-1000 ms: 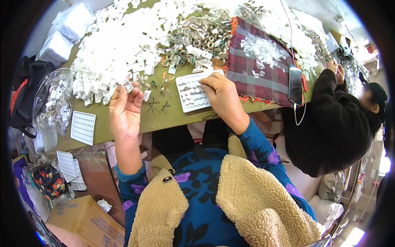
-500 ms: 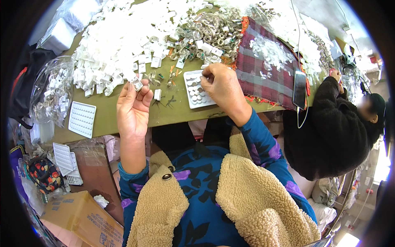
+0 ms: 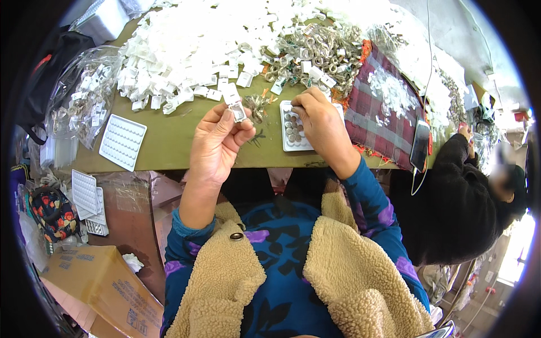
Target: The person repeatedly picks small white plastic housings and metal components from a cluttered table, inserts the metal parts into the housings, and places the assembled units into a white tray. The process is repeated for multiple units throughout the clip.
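Between the thumb and fingers of my left hand (image 3: 218,142) is a small white plastic case (image 3: 237,112), its hollow side facing up. My right hand (image 3: 325,127) is over a white tray (image 3: 298,147), thumb and fingertips pinched together at its left part. Whether something small sits in that pinch is hidden. Round silvery button cells (image 3: 293,130) lie in the tray's pockets. Beside the held case, a small bundle of thin wires (image 3: 257,106) rests on the green tabletop (image 3: 191,143).
A large heap of white plastic cases (image 3: 186,50) covers the table's far side, with a tangle of wired parts (image 3: 315,53) beside it. Right of that lie a plaid cloth (image 3: 372,127) and a phone (image 3: 420,143) on a cable. Another tray (image 3: 123,142) is at left. A person (image 3: 451,208) sits at right.
The view has shifted, so the table's contents sit further right. My left hand still holds the case, now nearer the tray. My right hand stays over the tray, its fingers pinched at the left part.
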A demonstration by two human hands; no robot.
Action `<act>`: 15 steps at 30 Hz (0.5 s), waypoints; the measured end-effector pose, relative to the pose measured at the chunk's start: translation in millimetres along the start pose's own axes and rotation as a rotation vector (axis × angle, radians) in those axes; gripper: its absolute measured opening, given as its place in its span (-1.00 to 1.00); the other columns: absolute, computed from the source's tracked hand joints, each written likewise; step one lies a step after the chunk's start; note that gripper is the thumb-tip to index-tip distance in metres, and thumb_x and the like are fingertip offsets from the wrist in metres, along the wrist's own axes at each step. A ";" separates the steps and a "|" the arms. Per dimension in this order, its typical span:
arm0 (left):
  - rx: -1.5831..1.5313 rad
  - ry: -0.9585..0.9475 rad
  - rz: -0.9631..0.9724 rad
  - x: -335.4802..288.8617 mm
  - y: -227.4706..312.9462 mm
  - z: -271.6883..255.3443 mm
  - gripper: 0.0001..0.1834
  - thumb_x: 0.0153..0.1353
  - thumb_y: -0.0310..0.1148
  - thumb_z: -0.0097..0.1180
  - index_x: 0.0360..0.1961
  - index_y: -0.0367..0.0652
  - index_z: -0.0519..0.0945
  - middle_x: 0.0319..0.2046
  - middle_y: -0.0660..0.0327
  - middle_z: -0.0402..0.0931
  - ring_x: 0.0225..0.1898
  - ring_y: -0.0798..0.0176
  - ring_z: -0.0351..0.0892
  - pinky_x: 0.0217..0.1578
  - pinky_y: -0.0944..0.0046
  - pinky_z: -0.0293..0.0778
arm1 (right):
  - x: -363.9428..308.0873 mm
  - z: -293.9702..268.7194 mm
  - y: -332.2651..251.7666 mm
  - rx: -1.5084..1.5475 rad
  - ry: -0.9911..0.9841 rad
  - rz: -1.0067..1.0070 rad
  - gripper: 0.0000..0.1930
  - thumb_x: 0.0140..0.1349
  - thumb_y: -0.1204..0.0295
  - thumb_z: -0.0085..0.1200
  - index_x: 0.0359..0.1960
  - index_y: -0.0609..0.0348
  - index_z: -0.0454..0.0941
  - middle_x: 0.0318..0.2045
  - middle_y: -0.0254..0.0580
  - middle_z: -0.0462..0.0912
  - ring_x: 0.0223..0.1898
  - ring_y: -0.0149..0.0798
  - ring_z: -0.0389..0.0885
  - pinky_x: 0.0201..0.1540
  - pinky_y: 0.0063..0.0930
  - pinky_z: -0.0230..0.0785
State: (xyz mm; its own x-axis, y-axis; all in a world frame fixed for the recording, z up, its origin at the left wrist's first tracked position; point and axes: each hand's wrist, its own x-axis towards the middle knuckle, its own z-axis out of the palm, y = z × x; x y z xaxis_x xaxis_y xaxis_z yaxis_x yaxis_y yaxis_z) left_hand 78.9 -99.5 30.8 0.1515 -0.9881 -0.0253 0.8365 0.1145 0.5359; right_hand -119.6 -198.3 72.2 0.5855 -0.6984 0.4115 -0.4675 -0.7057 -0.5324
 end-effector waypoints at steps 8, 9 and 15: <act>-0.017 -0.038 0.005 -2.7 -11.6 -1.4 -0.76 0.39 -0.45 0.09 0.00 -0.35 0.55 -0.22 0.07 0.66 -0.28 0.23 0.73 -0.18 0.23 0.72 | 8.1 29.0 -60.5 0.265 0.146 -0.079 -0.88 0.12 0.66 0.16 -0.29 0.29 0.59 -0.28 -0.04 0.52 -0.34 -0.02 0.60 -0.27 -0.32 0.51; 0.000 -0.037 0.023 -3.4 -11.6 -2.4 -0.77 0.39 -0.45 0.09 0.00 -0.35 0.55 -0.22 0.07 0.66 -0.27 0.24 0.73 -0.19 0.24 0.72 | 7.9 31.8 -62.0 0.237 0.131 -0.068 -0.88 0.12 0.65 0.16 -0.29 0.29 0.59 -0.28 -0.03 0.52 -0.34 -0.01 0.60 -0.27 -0.32 0.51; -0.058 0.007 -0.030 -4.0 -8.5 -6.0 -0.75 0.38 -0.44 0.10 0.02 -0.33 0.56 -0.23 0.10 0.66 -0.30 0.29 0.72 -0.26 0.30 0.73 | 10.7 28.8 -59.0 0.331 0.135 -0.068 -0.70 0.10 0.76 0.16 -0.13 0.25 0.66 -0.27 -0.09 0.57 -0.37 -0.21 0.62 -0.31 -0.43 0.51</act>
State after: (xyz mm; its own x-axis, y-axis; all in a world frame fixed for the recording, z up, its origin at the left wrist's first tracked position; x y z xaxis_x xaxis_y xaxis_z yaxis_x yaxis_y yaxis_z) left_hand 74.3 -95.9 21.3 0.1294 -0.9905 -0.0469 0.8698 0.0907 0.4850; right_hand -66.7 -160.6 86.6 0.5046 -0.6762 0.5368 -0.1781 -0.6899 -0.7017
